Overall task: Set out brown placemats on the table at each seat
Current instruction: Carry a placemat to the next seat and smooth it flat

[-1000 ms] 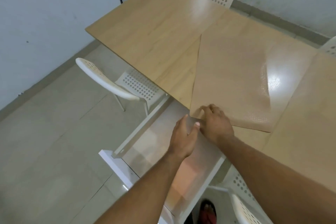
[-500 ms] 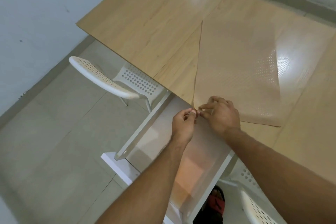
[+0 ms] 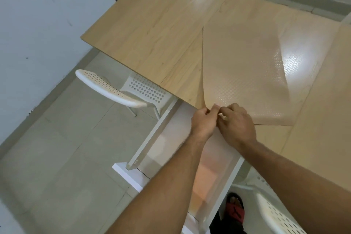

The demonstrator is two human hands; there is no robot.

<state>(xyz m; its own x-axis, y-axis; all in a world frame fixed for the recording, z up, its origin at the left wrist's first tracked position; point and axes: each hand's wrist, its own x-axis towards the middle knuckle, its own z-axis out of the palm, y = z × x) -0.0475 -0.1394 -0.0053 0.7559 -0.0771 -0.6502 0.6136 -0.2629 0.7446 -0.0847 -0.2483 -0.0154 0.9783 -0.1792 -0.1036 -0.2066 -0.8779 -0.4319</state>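
Pinched the near corner of the brown placemat (image 3: 247,66) with left hand (image 3: 202,122) and right hand (image 3: 238,121) together, with fingers (image 3: 215,107) curled tight on it, just below centre frame. Lay spread over the table (image 3: 152,24) at centre right, corner lifted at the edge.

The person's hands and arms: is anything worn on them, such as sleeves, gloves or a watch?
No. The left hand and right hand are bare, without gloves. The left forearm and right forearm are bare too, as far as the picture shows: no sleeve, watch or bracelet. No ring is visible, though some fingers are hidden.
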